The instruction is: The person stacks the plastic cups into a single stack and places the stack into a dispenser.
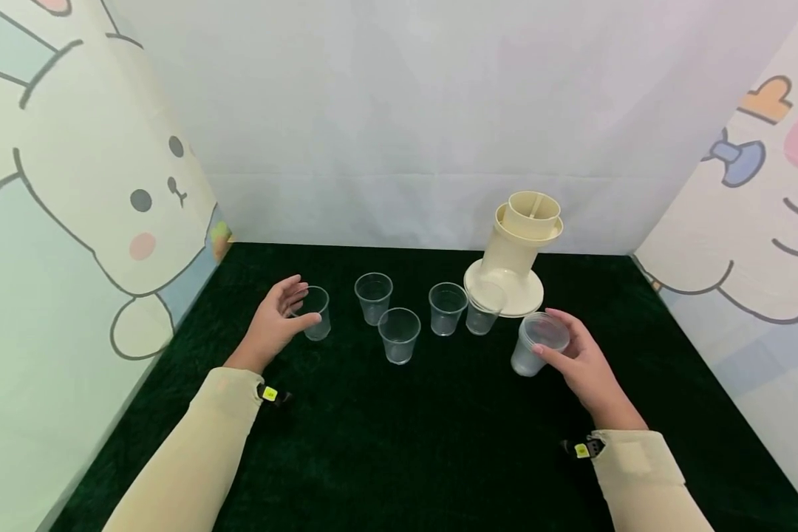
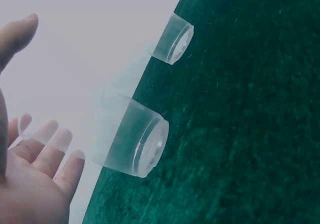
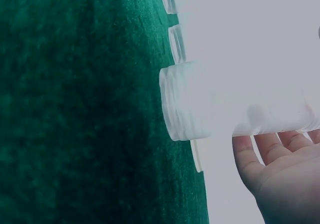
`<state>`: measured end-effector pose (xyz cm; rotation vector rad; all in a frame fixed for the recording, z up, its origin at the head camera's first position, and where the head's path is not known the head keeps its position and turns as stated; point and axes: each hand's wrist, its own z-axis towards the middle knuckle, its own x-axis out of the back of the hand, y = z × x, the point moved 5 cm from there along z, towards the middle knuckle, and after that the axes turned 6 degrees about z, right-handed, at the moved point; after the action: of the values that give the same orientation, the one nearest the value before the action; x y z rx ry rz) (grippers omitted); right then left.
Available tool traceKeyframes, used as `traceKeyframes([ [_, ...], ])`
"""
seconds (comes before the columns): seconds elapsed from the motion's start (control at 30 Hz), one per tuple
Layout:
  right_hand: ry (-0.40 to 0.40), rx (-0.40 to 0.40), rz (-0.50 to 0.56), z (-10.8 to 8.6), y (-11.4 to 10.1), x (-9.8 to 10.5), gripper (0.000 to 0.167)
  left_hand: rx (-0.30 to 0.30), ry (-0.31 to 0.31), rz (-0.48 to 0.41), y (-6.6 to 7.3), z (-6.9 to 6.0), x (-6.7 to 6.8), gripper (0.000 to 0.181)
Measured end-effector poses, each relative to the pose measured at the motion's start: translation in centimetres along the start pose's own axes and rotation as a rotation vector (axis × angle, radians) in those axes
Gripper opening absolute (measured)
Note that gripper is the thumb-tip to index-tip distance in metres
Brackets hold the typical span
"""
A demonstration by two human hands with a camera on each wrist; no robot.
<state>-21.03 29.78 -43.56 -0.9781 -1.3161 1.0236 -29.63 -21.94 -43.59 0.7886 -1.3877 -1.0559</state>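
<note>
My left hand (image 1: 274, 323) is around the leftmost clear plastic cup (image 1: 318, 325), thumb and fingers apart. In the left wrist view, that cup (image 2: 132, 141) stands upright on the cloth, the fingers (image 2: 60, 166) lie behind its rim, and the thumb stays off it. On the right, my right hand (image 1: 580, 360) holds a stack of nested clear cups (image 1: 528, 355), thumb on the near side. In the right wrist view, the fingers (image 3: 272, 154) lie along the side of the stack (image 3: 182, 103); the thumb is mostly out of sight.
Between my hands stand several single clear cups: one at the back (image 1: 374, 299), one nearer (image 1: 399, 336), one further right (image 1: 447, 310) and one (image 1: 482, 314) before a cream cup dispenser (image 1: 512, 255). Dark green cloth (image 1: 399, 443) covers the table; a white wall (image 1: 399, 133) rises behind.
</note>
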Motion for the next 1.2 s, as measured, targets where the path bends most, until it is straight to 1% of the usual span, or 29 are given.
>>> traceKeyframes([
  [0.17, -0.015, 0.019, 0.032, 0.2, 0.1, -0.3, 0.076, -0.007, 0.024, 0.016, 0.1, -0.1, 0.3, 0.083],
  [0.27, -0.016, 0.021, 0.027, 0.1, 0.4, -0.2, 0.074, -0.002, 0.026, 0.030, 0.0, -0.3, 0.1, 0.079],
  [0.37, -0.016, 0.034, 0.009, 0.1, 0.6, 0.1, 0.073, 0.015, 0.046, 0.059, -0.3, -0.4, -0.2, 0.071],
  [0.43, -0.013, 0.044, -0.006, 0.0, 0.7, 0.3, 0.072, 0.016, 0.061, 0.074, -0.6, -0.5, -0.4, 0.069],
  [0.5, -0.011, 0.050, -0.025, 0.0, 0.7, 0.4, 0.071, 0.018, 0.076, 0.080, -0.7, -0.5, -0.5, 0.069],
  [0.57, -0.008, 0.049, -0.038, 0.0, 0.6, 0.4, 0.071, 0.014, 0.080, 0.077, -0.8, -0.5, -0.6, 0.072],
  [0.63, -0.007, 0.043, -0.041, 0.0, 0.6, 0.4, 0.071, 0.022, 0.083, 0.083, -1.0, -0.6, -0.6, 0.073],
  [0.8, -0.002, 0.022, -0.039, 0.0, 0.6, 0.3, 0.072, 0.051, 0.065, 0.071, -1.2, -0.5, -0.6, 0.076],
  [1.0, -0.005, 0.000, -0.045, 0.0, 0.6, 0.2, 0.075, 0.092, 0.033, 0.020, -1.6, -0.2, -0.5, 0.075],
  [1.2, 0.003, -0.016, -0.077, -0.1, 0.4, 0.3, 0.077, 0.097, 0.019, 0.007, -1.7, 0.0, -0.5, 0.080],
])
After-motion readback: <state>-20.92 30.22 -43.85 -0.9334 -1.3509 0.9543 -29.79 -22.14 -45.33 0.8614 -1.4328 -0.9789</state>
